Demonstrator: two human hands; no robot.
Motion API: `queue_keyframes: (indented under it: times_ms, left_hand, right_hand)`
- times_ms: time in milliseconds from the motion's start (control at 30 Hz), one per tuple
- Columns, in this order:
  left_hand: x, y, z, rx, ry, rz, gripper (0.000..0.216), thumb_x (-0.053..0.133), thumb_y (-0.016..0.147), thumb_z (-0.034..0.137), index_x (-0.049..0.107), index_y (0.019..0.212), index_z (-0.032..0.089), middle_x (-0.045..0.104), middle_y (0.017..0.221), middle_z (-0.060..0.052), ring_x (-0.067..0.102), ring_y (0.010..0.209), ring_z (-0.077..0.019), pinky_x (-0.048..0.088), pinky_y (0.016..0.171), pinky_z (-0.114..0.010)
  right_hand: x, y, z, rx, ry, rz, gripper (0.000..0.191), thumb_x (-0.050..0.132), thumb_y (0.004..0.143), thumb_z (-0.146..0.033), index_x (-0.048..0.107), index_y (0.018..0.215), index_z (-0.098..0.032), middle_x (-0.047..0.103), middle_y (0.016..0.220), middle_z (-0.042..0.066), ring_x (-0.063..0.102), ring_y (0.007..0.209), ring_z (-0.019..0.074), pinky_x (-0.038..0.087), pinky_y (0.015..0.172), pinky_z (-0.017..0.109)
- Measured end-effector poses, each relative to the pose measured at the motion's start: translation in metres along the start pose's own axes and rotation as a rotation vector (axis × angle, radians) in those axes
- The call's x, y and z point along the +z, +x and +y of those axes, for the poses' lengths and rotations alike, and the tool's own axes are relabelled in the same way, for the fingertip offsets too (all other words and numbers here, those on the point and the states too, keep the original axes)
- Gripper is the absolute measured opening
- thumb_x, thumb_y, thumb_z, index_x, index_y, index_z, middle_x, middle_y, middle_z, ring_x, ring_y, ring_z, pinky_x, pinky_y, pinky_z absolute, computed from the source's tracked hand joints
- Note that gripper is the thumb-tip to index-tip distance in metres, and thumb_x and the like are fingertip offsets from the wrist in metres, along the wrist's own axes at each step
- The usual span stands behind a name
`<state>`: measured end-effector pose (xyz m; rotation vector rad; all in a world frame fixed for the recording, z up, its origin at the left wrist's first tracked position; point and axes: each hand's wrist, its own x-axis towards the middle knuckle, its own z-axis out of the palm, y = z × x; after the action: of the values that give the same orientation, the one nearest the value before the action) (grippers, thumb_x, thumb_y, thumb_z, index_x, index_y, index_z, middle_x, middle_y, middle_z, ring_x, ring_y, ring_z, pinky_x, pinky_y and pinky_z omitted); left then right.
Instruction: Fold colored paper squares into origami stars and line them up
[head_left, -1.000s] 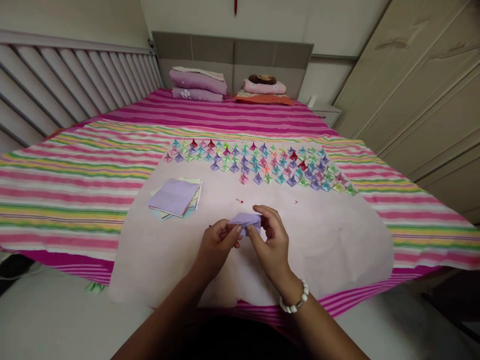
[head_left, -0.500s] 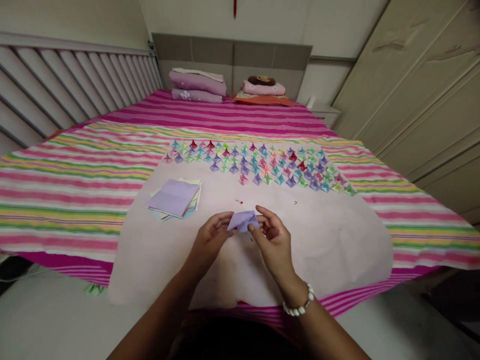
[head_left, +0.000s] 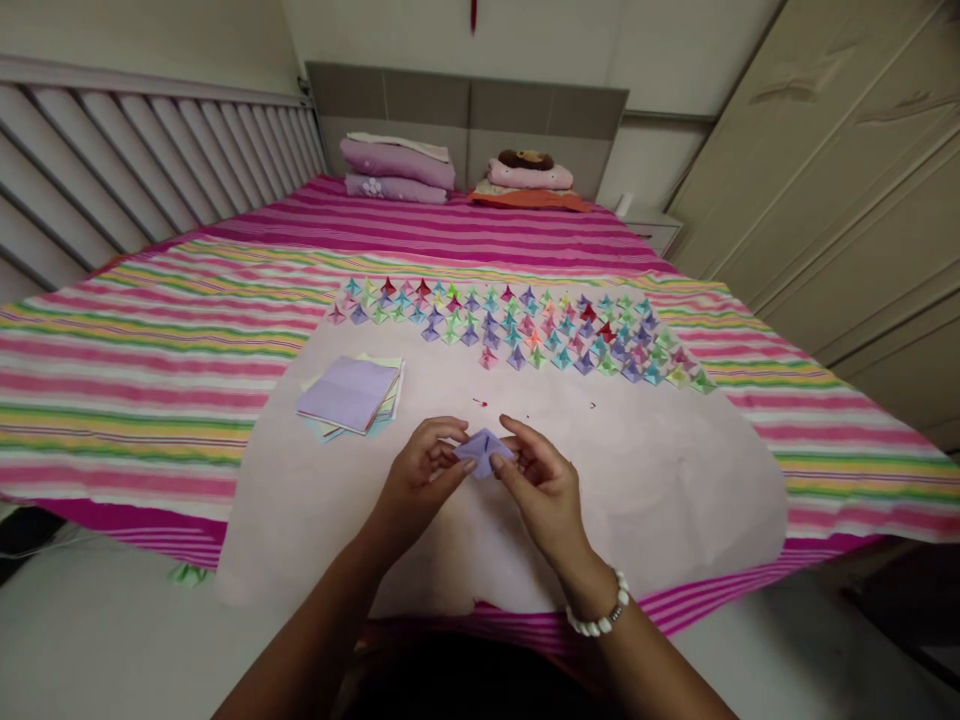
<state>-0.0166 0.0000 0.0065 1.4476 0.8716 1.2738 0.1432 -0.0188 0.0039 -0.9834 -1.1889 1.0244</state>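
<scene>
A small folded purple origami paper (head_left: 484, 452) is held up between my two hands, over a large pale sheet (head_left: 645, 500). My left hand (head_left: 427, 465) pinches its left corner, thumb in front. On the right side, my right hand (head_left: 541, 480) grips it between thumb and fingers; the index finger is raised. The paper now shows a diamond-like shape with a slit at its middle. Left of my hands lies a stack of square coloured papers (head_left: 349, 395), a purple one on top. Rows of small folded coloured paper pieces (head_left: 514, 325) stand beyond my hands.
The sheet lies on a bed with a striped cover (head_left: 135, 390). Tiny red scraps (head_left: 484, 403) dot the sheet. Folded purple bedding (head_left: 397, 165) and a pink pile (head_left: 529, 175) sit by the headboard. A green paper piece (head_left: 187, 575) lies low on the left.
The purple paper has gone from a flat slanted fold to a diamond shape with a central slit. My left thumb has moved in onto its front.
</scene>
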Motion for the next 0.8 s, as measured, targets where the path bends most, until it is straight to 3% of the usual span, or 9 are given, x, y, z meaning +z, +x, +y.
queue_keyframes:
  times_ms: [133, 233, 367, 500, 667, 800]
  left_hand:
    - [-0.003, 0.001, 0.002, -0.004, -0.016, -0.054, 0.018, 0.07, 0.074, 0.019, 0.064, 0.091, 0.019, 0.058, 0.107, -0.006, 0.06, 0.097, -0.0172, 0.05, 0.081, -0.027]
    - [-0.004, 0.001, 0.01, -0.166, -0.079, -0.064, 0.014, 0.07, 0.074, 0.021, 0.066, 0.087, 0.018, 0.065, 0.084, -0.002, 0.062, 0.08, -0.0148, 0.051, 0.073, -0.026]
    - [-0.003, 0.001, 0.019, -0.308, -0.112, 0.004, 0.009, 0.072, 0.071, 0.021, 0.07, 0.08, 0.017, 0.06, 0.058, 0.003, 0.055, 0.057, -0.0096, 0.048, 0.059, -0.022]
    - [-0.002, -0.002, 0.014, -0.34, -0.169, 0.018, 0.011, 0.074, 0.069, 0.021, 0.073, 0.08, 0.018, 0.064, 0.06, 0.002, 0.055, 0.055, -0.0085, 0.045, 0.055, -0.02]
    - [0.0, -0.005, 0.005, -0.439, -0.402, 0.038, 0.011, 0.074, 0.066, 0.023, 0.075, 0.076, 0.018, 0.069, 0.071, -0.002, 0.059, 0.064, -0.0099, 0.046, 0.06, -0.021]
    - [0.001, -0.004, 0.01, -0.447, -0.442, 0.043, 0.017, 0.075, 0.065, 0.028, 0.076, 0.077, 0.015, 0.069, 0.072, -0.005, 0.06, 0.068, -0.0121, 0.046, 0.062, -0.022]
  right_hand:
    - [-0.001, 0.0, -0.003, 0.018, -0.066, -0.009, 0.024, 0.07, 0.076, -0.024, 0.072, 0.1, -0.025, 0.066, 0.075, 0.0, 0.055, 0.062, 0.0124, 0.043, 0.058, 0.027]
    - [-0.002, 0.001, -0.005, 0.06, -0.036, -0.064, 0.017, 0.071, 0.075, -0.025, 0.073, 0.092, -0.023, 0.065, 0.069, 0.0, 0.056, 0.059, 0.0126, 0.043, 0.056, 0.026]
    - [-0.003, 0.002, -0.004, 0.166, 0.022, -0.119, 0.016, 0.074, 0.072, -0.025, 0.073, 0.088, -0.021, 0.064, 0.059, -0.001, 0.057, 0.054, 0.0122, 0.042, 0.053, 0.025]
    - [-0.003, 0.004, 0.0, 0.211, 0.135, -0.117, 0.009, 0.073, 0.072, -0.024, 0.073, 0.081, -0.021, 0.065, 0.057, -0.001, 0.058, 0.052, 0.0116, 0.044, 0.052, 0.024]
    - [-0.004, 0.004, 0.0, 0.155, 0.215, -0.129, 0.007, 0.072, 0.071, -0.02, 0.074, 0.077, -0.022, 0.065, 0.079, 0.0, 0.06, 0.057, 0.01, 0.048, 0.055, 0.024]
    - [-0.006, 0.002, -0.001, 0.133, 0.195, -0.149, 0.009, 0.069, 0.074, -0.02, 0.074, 0.08, -0.023, 0.062, 0.085, 0.0, 0.059, 0.059, 0.0098, 0.048, 0.057, 0.025]
